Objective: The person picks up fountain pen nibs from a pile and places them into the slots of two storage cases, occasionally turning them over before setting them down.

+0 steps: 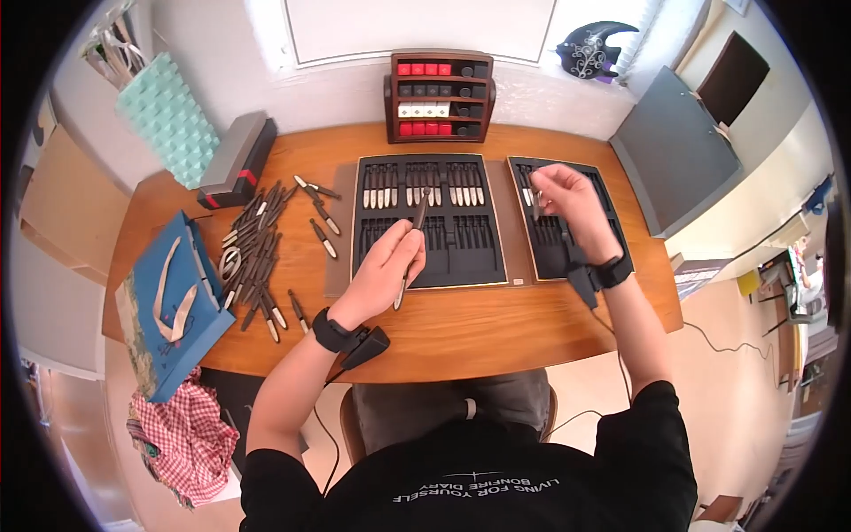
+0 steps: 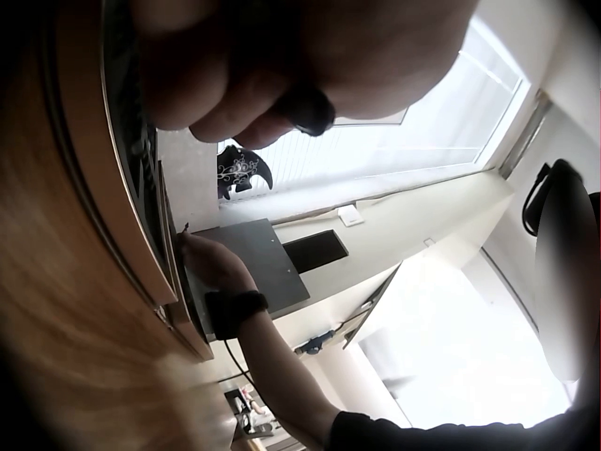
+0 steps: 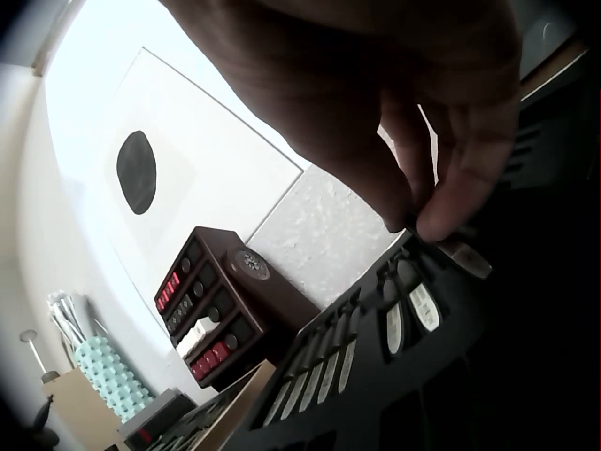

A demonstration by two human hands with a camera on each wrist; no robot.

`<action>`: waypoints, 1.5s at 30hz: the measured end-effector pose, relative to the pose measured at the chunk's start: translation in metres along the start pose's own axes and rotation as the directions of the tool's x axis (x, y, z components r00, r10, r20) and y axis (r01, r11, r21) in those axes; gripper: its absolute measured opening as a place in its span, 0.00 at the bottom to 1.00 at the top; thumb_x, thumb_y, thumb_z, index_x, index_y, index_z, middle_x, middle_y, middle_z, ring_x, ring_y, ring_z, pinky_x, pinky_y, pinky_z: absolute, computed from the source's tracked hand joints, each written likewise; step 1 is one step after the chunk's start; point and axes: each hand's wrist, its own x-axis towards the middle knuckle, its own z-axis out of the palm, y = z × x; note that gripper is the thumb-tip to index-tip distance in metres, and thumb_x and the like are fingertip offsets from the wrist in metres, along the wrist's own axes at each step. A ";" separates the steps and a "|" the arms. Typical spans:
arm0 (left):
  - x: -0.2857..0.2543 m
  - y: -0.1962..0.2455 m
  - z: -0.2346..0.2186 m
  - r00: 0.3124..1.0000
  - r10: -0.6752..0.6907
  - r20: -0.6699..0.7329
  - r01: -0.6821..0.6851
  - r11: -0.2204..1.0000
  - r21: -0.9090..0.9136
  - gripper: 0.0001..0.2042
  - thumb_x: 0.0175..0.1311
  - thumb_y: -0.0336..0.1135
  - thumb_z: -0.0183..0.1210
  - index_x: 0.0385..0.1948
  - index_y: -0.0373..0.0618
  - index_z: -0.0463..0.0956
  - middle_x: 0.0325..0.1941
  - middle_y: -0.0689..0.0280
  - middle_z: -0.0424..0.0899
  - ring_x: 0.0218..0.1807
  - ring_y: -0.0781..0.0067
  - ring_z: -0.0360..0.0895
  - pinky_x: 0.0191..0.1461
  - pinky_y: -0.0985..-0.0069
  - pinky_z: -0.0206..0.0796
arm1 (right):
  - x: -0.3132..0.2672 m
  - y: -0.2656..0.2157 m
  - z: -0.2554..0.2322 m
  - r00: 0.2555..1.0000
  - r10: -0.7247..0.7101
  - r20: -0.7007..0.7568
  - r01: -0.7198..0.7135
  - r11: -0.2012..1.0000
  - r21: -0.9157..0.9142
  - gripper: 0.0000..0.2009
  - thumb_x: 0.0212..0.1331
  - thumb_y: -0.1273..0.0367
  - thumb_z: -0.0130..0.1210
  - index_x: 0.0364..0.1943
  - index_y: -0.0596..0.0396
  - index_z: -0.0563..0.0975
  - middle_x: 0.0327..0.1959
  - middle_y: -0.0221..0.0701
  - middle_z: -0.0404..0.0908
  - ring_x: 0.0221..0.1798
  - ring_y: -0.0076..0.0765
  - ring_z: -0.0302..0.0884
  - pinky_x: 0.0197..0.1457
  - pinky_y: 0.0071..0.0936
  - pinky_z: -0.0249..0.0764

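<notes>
My left hand [image 1: 386,264] grips a dark, pen-like stick [image 1: 420,213] upright-tilted, in front of the left black tray [image 1: 461,262]. Its round dark end [image 2: 312,111] shows beneath the curled fingers in the left wrist view. Over the right black tray [image 1: 551,258], my right hand [image 1: 569,202] pinches another dark stick [image 1: 535,206] between thumb and fingertips. That stick's pale end [image 3: 467,258] hangs close over the tray slots in the right wrist view. Rows of similar sticks with whitish ends [image 1: 381,197] fill the upper slots of the left tray.
Loose sticks [image 1: 257,253] lie piled on the wooden table [image 1: 452,332] at left, near a blue paper bag [image 1: 191,306] and a grey box [image 1: 239,164]. A brown rack [image 1: 441,97] with red, black and white pieces stands behind the trays. A grey panel [image 1: 678,151] leans at right.
</notes>
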 end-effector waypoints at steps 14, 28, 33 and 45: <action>-0.003 0.000 0.008 0.999 -0.013 0.037 0.012 0.999 0.050 0.13 0.77 0.40 0.38 0.31 0.46 0.62 0.20 0.73 0.63 0.20 0.87 0.56 0.23 0.86 0.53 | 0.063 0.037 -0.086 0.953 0.180 -0.245 -0.278 0.840 -0.466 0.07 0.57 0.71 0.61 0.34 0.62 0.81 0.26 0.28 0.82 0.26 0.20 0.79 0.32 0.16 0.78; -0.004 0.004 0.010 0.997 -0.064 0.041 0.061 0.996 0.067 0.13 0.76 0.41 0.39 0.30 0.47 0.62 0.20 0.73 0.63 0.21 0.87 0.57 0.25 0.86 0.54 | 0.063 0.050 -0.074 0.962 -0.269 -0.049 0.030 0.283 -0.959 0.07 0.47 0.73 0.58 0.28 0.63 0.83 0.23 0.43 0.82 0.26 0.33 0.83 0.35 0.29 0.77; -0.004 0.002 0.011 0.996 -0.079 0.036 0.077 0.995 0.058 0.12 0.75 0.39 0.41 0.30 0.45 0.63 0.21 0.74 0.63 0.24 0.85 0.57 0.30 0.82 0.54 | 0.065 0.033 -0.081 0.974 0.125 -0.188 -0.223 0.671 -0.708 0.06 0.46 0.74 0.60 0.29 0.63 0.81 0.27 0.41 0.83 0.29 0.36 0.83 0.35 0.28 0.79; -0.004 0.002 0.012 0.995 -0.062 0.072 0.057 0.996 0.068 0.13 0.75 0.41 0.41 0.30 0.45 0.64 0.19 0.74 0.63 0.21 0.87 0.58 0.25 0.85 0.54 | 0.047 0.037 -0.082 0.993 0.062 -0.101 -0.111 0.785 -0.609 0.07 0.52 0.78 0.56 0.35 0.68 0.78 0.28 0.36 0.81 0.27 0.26 0.79 0.29 0.22 0.75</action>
